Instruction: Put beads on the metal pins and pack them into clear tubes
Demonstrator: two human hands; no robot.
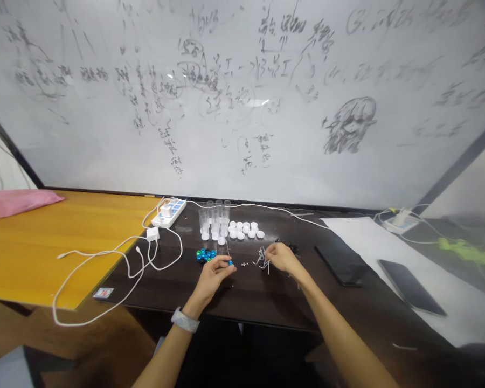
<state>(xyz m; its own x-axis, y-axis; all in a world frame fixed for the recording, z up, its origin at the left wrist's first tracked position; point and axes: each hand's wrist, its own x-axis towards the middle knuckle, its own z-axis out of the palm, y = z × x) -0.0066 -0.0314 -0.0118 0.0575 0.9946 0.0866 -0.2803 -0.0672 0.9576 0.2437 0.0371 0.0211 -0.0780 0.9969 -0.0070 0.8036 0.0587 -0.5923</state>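
Pinches a blue bead (230, 263) in left hand (214, 272); curls right hand (282, 257) beside thin white sticks (262, 260); cannot tell its closure or catch.

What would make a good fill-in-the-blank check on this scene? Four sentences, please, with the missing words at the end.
1. The small ball in the left hand is coloured ____.
2. Nearest to the pile of thin pale pieces is the person's ____ hand.
3. As the camera sees it, the clear tubes stand to the ____ of the separate group of white caps.
4. The cloth at the far left of the view is coloured ____.

Missing words: blue; right; left; pink.
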